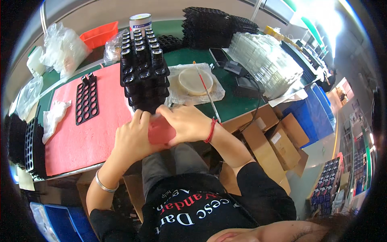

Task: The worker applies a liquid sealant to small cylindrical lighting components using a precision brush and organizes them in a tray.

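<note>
My left hand and my right hand meet at the table's front edge, fingers curled. Between them they hold a plain red piece, partly covered by the fingers; cloth or foam, I cannot tell. Just beyond my fingertips rises a stack of black trays. Glossy black cylinders with silvery tops stand upright in its top tray. To the left, a single black tray with round holes lies on the pink mat, with small cylinders at its far end.
Right of the stack, a brush with a red handle rests across a round pale dish. Behind are a tin can and a red bin. Clear plastic trays and a phone lie right. Cardboard boxes stand below.
</note>
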The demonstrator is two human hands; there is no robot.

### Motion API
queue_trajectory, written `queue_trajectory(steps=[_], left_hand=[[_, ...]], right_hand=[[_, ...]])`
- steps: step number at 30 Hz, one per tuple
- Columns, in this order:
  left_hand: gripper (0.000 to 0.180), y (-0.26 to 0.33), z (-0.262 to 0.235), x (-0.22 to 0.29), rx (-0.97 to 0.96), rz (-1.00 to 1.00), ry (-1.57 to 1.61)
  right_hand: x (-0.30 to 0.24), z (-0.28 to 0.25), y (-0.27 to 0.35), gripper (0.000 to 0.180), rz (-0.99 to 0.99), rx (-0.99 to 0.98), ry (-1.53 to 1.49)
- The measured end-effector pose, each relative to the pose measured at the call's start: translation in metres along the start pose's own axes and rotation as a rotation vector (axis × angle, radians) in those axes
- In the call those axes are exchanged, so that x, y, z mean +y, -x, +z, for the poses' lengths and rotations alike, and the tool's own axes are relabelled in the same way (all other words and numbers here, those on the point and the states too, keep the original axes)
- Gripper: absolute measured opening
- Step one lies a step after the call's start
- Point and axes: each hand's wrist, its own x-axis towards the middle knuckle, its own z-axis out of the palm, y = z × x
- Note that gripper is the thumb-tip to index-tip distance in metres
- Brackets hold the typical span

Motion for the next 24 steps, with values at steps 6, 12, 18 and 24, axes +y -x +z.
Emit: queue_trajectory(steps=[6, 12, 18, 24], left_hand=[[0.057, 0.016, 0.004, 0.009, 0.087, 0.033, -0.066], [0.036, 0.031, 0.019, 0.018, 0.241, 0.066, -0.148], [0.02, 0.04, 0.029, 0.021, 0.374, 0.123, -0.27], [0.017, 0.053, 0.015, 0.023, 0.39, 0.226, -0.281]], right_hand=[[-0.007, 0.018, 0.013, 0.046, -0.153, 0.209, 0.194], [-0.026, 0.03, 0.029, 0.024, -0.125, 0.43, 0.208], [-0.037, 0.047, 0.042, 0.009, -0.094, 0.658, 0.282], [-0.051, 0.042, 0.055, 0.005, -0.17, 0.649, 0.264]])
